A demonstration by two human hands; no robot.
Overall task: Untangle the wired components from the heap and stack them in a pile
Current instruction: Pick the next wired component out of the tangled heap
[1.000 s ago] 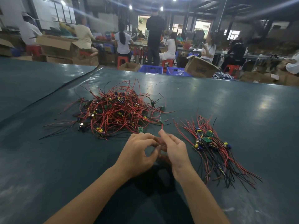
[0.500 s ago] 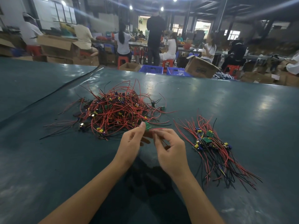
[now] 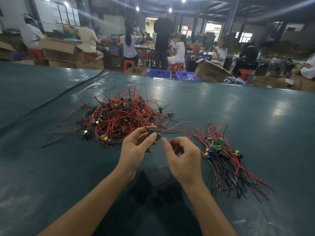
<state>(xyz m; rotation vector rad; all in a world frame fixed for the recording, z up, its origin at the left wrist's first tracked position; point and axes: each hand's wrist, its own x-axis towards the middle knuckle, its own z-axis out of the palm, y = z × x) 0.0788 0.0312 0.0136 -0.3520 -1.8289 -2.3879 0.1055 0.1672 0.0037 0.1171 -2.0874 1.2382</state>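
A tangled heap of red and black wired components (image 3: pixel 119 116) lies on the dark green table (image 3: pixel 238 116), left of centre. A sorted pile of the same components (image 3: pixel 225 155), wires trailing toward me, lies at the right. My left hand (image 3: pixel 136 147) is raised just in front of the heap and pinches a small green circuit board (image 3: pixel 154 134) between thumb and fingers. Red wires run from this board back into the heap. My right hand (image 3: pixel 184 157) is beside it with fingers curled, its fingertips at a thin red wire coming off the board.
One loose green component (image 3: pixel 170 114) lies at the heap's right edge. Beyond the table's far edge are blue crates (image 3: pixel 159 73), cardboard boxes (image 3: pixel 210 71), red stools and several seated or standing people. A seam (image 3: pixel 51 101) runs across the table at the left.
Both hands have risen from the table and moved toward the heap. My left hand has lifted the green board higher, and my right hand has drawn apart from it to the right.
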